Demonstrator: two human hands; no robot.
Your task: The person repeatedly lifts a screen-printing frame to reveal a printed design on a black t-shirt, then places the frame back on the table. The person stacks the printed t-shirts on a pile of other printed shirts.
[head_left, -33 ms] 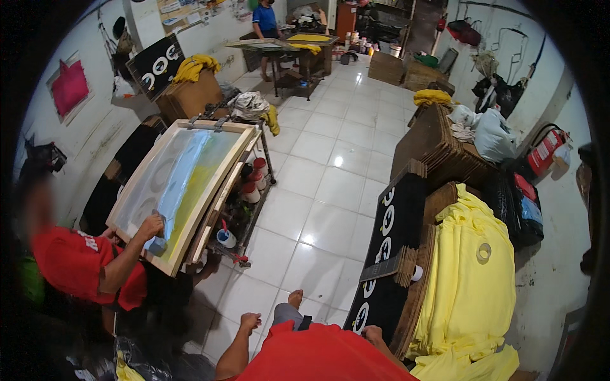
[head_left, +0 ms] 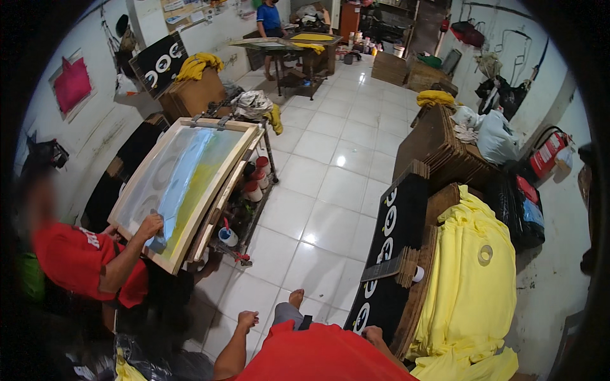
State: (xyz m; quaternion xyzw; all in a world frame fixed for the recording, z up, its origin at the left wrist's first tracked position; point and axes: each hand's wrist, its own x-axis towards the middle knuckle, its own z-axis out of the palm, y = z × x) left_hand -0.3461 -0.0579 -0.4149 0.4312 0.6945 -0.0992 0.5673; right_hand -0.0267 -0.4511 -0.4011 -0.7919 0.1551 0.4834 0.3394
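My left hand (head_left: pixel 248 319) hangs beside my red shirt (head_left: pixel 321 355), fingers curled, with nothing visible in them. My right hand (head_left: pixel 372 335) has its fingers curled at the near end of black boards (head_left: pixel 389 303) with white printed shapes; what it grips, if anything, is hidden. Beside them lie yellow fabric (head_left: pixel 467 279) and a tape roll (head_left: pixel 485 254). On the left, a co-worker in red (head_left: pixel 95 267) has a hand (head_left: pixel 151 225) on a blue-streaked screen frame (head_left: pixel 206 162), propped on a metal rack with pots of ink (head_left: pixel 254 189).
A tiled floor (head_left: pixel 330 178) runs between the rack and stacked brown boards (head_left: pixel 426 146). Farther back, a person in blue (head_left: pixel 269 22) stands by worktables (head_left: pixel 318 38). Bags (head_left: pixel 495 136), cardboard (head_left: pixel 387 66) and a red extinguisher-like object (head_left: pixel 546 152) line the right side.
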